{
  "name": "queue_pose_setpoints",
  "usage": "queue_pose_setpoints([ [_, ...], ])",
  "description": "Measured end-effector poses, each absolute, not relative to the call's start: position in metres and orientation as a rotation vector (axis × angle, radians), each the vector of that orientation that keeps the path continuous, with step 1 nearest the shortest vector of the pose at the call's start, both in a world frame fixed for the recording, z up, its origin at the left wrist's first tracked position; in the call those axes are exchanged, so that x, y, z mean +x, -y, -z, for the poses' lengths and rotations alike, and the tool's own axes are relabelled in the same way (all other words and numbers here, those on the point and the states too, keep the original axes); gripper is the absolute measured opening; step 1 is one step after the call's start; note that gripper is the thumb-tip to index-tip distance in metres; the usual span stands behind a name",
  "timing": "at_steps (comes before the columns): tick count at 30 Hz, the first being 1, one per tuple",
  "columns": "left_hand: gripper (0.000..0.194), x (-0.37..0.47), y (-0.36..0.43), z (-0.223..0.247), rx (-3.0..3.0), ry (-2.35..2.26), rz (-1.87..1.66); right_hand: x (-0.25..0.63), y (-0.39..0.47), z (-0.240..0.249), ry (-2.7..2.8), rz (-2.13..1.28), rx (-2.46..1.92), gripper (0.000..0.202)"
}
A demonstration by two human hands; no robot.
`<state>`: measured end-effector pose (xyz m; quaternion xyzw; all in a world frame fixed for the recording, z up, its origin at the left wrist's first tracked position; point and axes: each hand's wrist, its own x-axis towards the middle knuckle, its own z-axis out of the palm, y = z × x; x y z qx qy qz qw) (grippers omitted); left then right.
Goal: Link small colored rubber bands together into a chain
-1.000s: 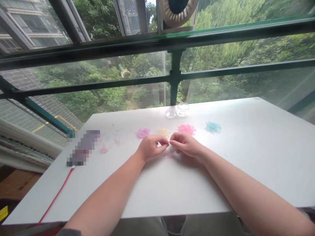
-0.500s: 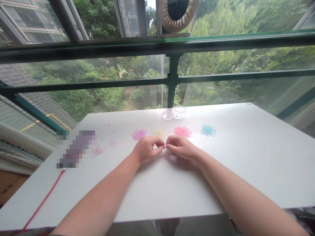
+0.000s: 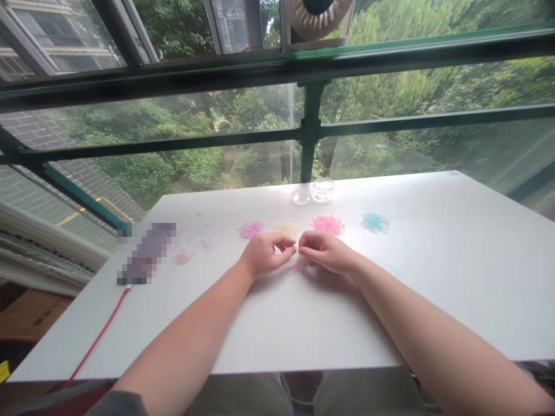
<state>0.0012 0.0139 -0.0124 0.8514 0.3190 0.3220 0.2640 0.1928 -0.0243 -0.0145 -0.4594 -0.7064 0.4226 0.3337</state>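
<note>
Lone view, worn on person's head, looking from above near edge of white table [image 3: 338,341]. Faces forward and down, over tabletop to green railing [image 3: 277,68] and trees [image 3: 403,92] beyond. Left hand [image 3: 269,254] and right hand [image 3: 326,252] near mid-frame, at arm's reach; forearms [image 3: 191,329] run in from below. Lap [image 3: 368,396] shows along bottom. Wide take, table's right end cut off; slight tilt, railing climbing rightward.
</note>
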Motion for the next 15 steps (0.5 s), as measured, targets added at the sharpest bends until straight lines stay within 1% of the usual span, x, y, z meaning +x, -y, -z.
queue_pose_setpoints([
  [15,0.019,-0.0006,-0.0152,0.0162,2.233,-0.847,-0.843,0.1921,0.0253,0.0124,1.832,-1.113,-1.191,0.011],
])
